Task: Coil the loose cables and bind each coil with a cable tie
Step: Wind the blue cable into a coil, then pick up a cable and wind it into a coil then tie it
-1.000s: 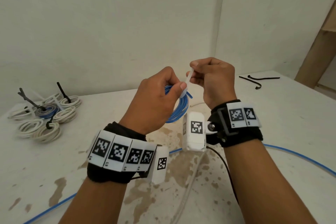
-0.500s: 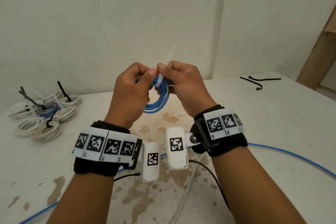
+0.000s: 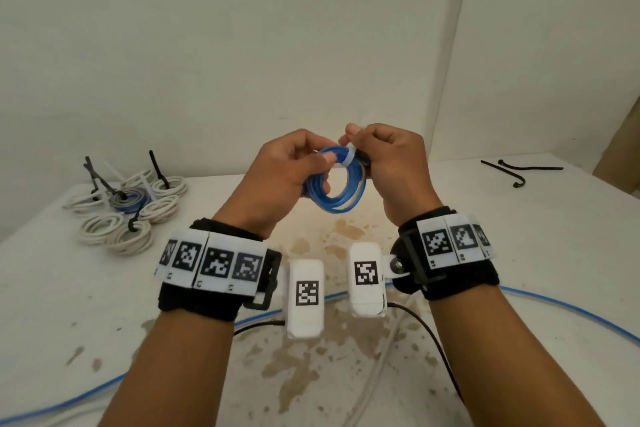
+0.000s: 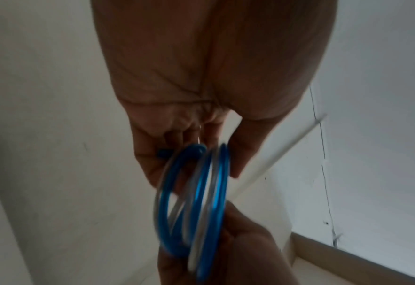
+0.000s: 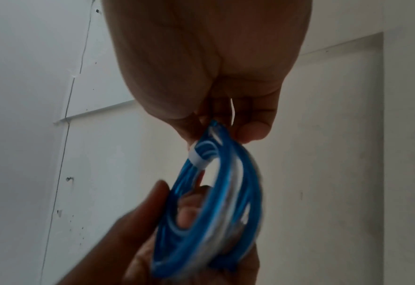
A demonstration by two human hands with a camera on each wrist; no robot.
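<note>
Indoors, stained white table [image 3: 519, 253], plain walls [image 3: 242, 45]

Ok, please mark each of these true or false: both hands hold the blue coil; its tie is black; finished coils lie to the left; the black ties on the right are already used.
1. Both the left hand and the right hand hold the blue cable coil. True.
2. Its cable tie is black. False: it is white.
3. The bound coils lie at the table's far left. True.
4. The black cable ties at the right bind coils. False: they lie loose.
</note>
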